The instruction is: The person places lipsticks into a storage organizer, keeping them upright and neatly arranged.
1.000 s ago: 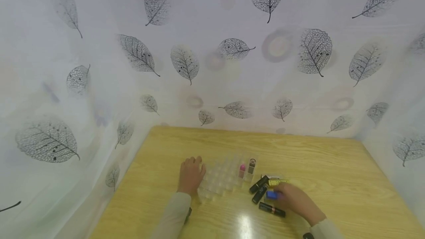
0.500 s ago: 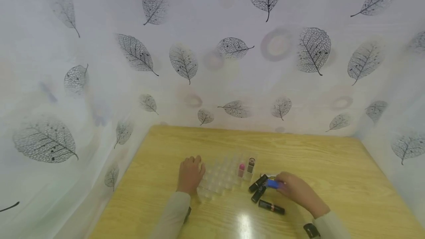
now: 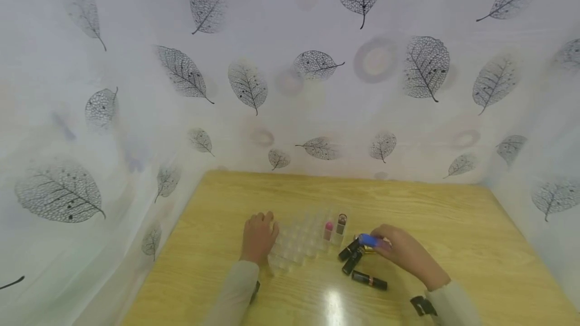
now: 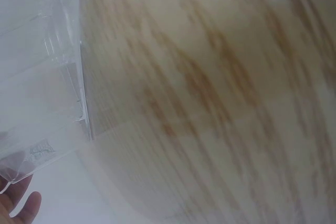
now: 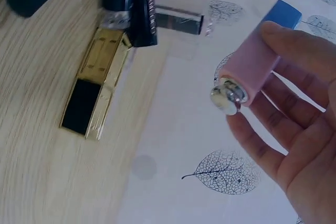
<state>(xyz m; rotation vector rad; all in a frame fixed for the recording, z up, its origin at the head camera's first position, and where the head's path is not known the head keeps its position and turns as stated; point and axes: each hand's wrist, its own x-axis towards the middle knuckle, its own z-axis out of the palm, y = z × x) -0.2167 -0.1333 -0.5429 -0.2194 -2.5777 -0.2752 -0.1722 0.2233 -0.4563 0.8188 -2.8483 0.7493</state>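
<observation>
A pink lipstick (image 5: pixel 257 53) with a blue end and a silvery ornament at its other end is pinched between thumb and fingers of my right hand (image 3: pixel 403 253). It is held above the cluster of lipsticks, right of the clear stepped lipstick organizer (image 3: pixel 296 240). My left hand (image 3: pixel 257 238) rests at the organizer's left side; in the left wrist view, its fingers (image 4: pixel 18 195) show at the clear wall's lower corner. At the organizer's right end stand a pink-tipped lipstick (image 3: pixel 328 231) and a dark lipstick (image 3: pixel 341 224).
A gold and black lipstick (image 5: pixel 94 82) lies on the wooden table (image 3: pixel 435 215) below the right hand. Black lipstick tubes (image 3: pixel 352 263) lie beside it, with another black tube (image 3: pixel 369 280) nearer the front. A leaf-patterned sheet (image 3: pixel 290 89) hangs behind and at the sides.
The right hand has lifted the pink and blue lipstick off the table and moved it away from me, slightly leftward. The left hand stays by the organizer.
</observation>
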